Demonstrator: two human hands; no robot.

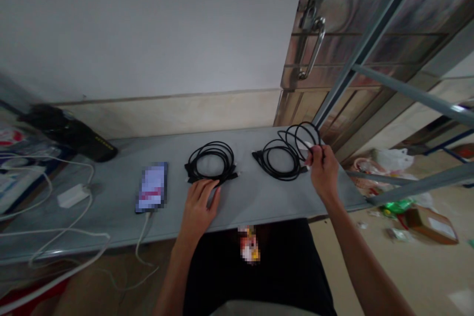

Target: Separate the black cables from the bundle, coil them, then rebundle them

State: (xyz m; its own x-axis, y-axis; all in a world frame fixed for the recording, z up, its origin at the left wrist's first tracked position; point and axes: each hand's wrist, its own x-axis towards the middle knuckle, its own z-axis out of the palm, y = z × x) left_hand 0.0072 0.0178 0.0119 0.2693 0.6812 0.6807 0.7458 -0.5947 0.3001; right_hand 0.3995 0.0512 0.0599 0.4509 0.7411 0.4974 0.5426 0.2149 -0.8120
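Observation:
Two coils of black cable lie side by side on the grey tabletop. The left coil [212, 160] is a neat ring with its plug ends sticking out at the sides. My left hand [200, 203] rests at its near edge, fingers stretched out and thumb apart, fingertips at the cable. The right coil [279, 163] is looser, with plug ends showing at its left and lower right. My right hand [323, 168] is closed around a black cable loop [300, 134] raised above that coil's right side. Whether this loop belongs to the same coil is unclear.
A phone [151, 187] with a white cable lies left of the coils. Farther left are a white adapter [74, 195] and a black bottle [74, 133] on its side. A metal frame [357, 76] rises at the table's right end, and a cardboard box [431, 225] sits on the floor.

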